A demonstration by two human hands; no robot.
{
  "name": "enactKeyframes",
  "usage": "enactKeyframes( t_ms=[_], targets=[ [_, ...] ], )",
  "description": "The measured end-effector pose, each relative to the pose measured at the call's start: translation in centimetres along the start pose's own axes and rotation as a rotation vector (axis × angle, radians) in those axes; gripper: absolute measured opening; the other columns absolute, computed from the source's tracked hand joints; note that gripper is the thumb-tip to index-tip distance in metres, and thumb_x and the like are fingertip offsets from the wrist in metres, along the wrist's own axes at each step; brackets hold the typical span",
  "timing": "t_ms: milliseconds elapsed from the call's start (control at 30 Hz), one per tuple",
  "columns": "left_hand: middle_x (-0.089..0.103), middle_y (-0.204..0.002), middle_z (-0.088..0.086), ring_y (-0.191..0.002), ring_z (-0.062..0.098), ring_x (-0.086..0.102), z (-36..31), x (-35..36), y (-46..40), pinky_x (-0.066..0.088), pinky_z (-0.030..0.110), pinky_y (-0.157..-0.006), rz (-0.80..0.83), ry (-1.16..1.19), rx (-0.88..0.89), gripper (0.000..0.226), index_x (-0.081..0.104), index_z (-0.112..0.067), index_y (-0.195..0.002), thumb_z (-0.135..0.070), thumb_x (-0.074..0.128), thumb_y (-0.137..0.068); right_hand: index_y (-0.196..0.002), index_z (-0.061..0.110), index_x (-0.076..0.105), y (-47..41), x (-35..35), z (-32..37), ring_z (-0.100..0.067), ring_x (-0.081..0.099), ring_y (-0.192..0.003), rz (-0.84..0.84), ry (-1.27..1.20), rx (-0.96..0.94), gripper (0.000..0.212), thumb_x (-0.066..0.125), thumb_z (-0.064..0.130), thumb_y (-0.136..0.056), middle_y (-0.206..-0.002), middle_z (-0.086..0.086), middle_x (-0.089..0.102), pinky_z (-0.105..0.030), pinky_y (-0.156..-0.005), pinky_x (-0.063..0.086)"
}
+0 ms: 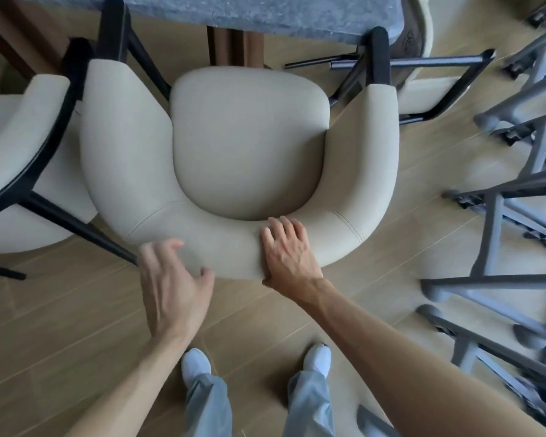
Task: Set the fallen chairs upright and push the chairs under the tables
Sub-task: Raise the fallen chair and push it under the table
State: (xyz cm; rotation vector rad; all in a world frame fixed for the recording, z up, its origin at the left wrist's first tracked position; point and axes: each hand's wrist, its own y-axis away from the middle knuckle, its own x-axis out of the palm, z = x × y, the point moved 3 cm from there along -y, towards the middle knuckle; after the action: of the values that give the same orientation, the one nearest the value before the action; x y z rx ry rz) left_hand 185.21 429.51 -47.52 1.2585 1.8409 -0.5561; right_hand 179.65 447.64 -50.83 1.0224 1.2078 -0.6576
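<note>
A cream upholstered armchair [249, 143] with black legs stands upright right below me, its front facing the grey stone table [265, 11] at the top. My right hand [289, 252] lies flat on the top of the curved backrest, fingers straight, thumb down the outside. My left hand [171, 279] hovers at the backrest's outer edge with fingers spread and loosely bent; only its thumb is close to the cushion. A second cream chair [22, 159] stands at the left. A third chair [429, 89] lies tipped over at the upper right beside the table.
Grey metal frames [517, 197] of stacked chairs or stools crowd the right side. The floor [76, 326] is light wood planks. My two feet in white shoes [319, 357] stand just behind the armchair. The table's brown pedestal [234, 42] is ahead of the seat.
</note>
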Motion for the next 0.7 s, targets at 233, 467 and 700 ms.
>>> enactKeyframes(
  t_ms=[233,467,700],
  targets=[
    [0.050,-0.146,0.014,-0.137,0.035,0.046,-0.6,2.6,-3.4,0.022,0.056,-0.119,0.428,-0.674,0.703,0.125,0.041,-0.016,-0.152,-0.043,0.096,-0.043,-0.127,0.012,0.047,0.4,0.0,0.0,-0.029,0.050,-0.109,-0.012,-0.021,0.012,0.069,0.075,0.031,-0.067,-0.115,-0.007,0.059,-0.041,-0.102,0.033],
    [0.067,-0.108,0.007,-0.101,0.035,0.058,0.9,2.5,-4.4,0.038,0.049,-0.097,0.344,-0.638,0.786,0.099,0.061,-0.016,-0.134,-0.024,0.095,-0.041,-0.128,0.013,0.046,1.1,0.5,1.1,-0.027,0.046,-0.112,-0.001,-0.052,0.040,0.067,0.073,0.030,-0.068,-0.117,-0.005,0.057,-0.039,-0.102,0.030],
    [0.064,-0.114,0.001,-0.109,0.031,0.055,1.2,2.3,-4.1,0.032,0.046,-0.100,0.380,-0.654,0.791,0.095,0.055,-0.022,-0.138,-0.029,0.093,-0.051,-0.129,0.015,0.048,1.7,0.9,1.3,-0.026,0.045,-0.113,-0.005,-0.072,0.044,0.070,0.073,0.032,-0.067,-0.116,-0.003,0.057,-0.039,-0.101,0.030]
  ],
)
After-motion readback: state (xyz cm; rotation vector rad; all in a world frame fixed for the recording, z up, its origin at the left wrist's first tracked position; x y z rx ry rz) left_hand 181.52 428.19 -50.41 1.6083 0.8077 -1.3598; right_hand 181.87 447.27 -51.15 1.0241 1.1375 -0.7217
